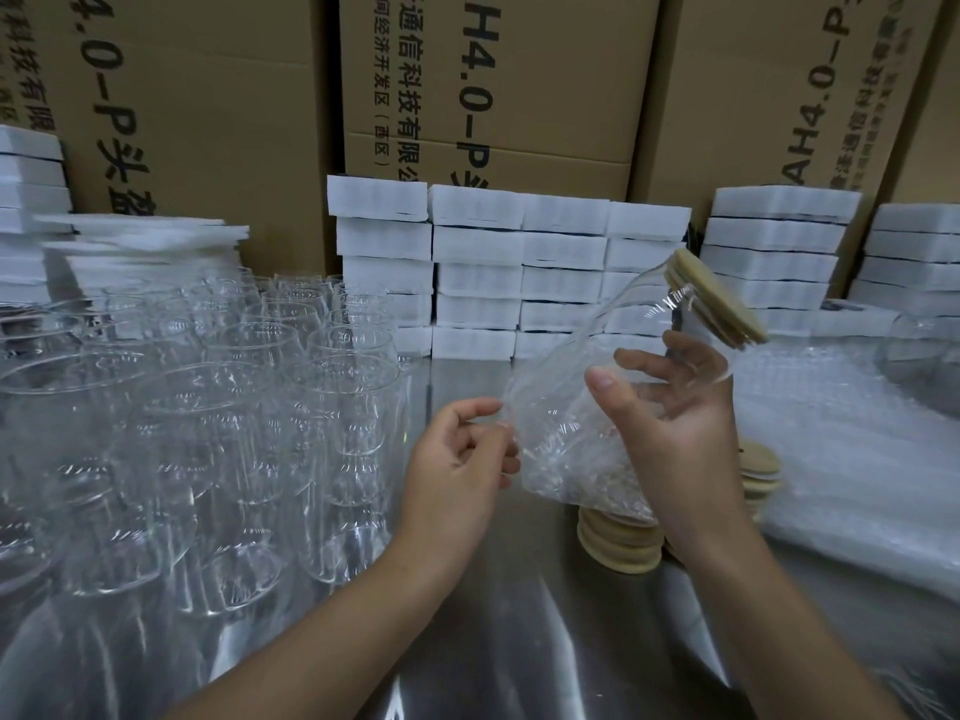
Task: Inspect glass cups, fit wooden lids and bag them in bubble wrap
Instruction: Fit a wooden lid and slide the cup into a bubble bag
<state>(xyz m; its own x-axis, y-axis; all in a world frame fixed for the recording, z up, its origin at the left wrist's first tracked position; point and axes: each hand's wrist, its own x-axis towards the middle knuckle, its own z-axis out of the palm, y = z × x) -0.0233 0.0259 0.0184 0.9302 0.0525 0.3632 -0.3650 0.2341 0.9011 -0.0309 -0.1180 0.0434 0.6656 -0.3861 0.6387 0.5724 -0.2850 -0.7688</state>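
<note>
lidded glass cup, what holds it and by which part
Right hand grips the glass cup round its body, below the wooden lid; left hand pinches the edge of the bubble wrap bag.

Dim, cool light; glare streaks on steel table; wide-angle bowing at edges; slight softness.

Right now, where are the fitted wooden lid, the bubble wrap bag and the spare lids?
wooden lid (719, 298): head view, middle of its top.
bubble wrap bag (566, 439): head view, middle of its bubbled side.
spare lids (618, 545): head view, the stack's edge.
</note>
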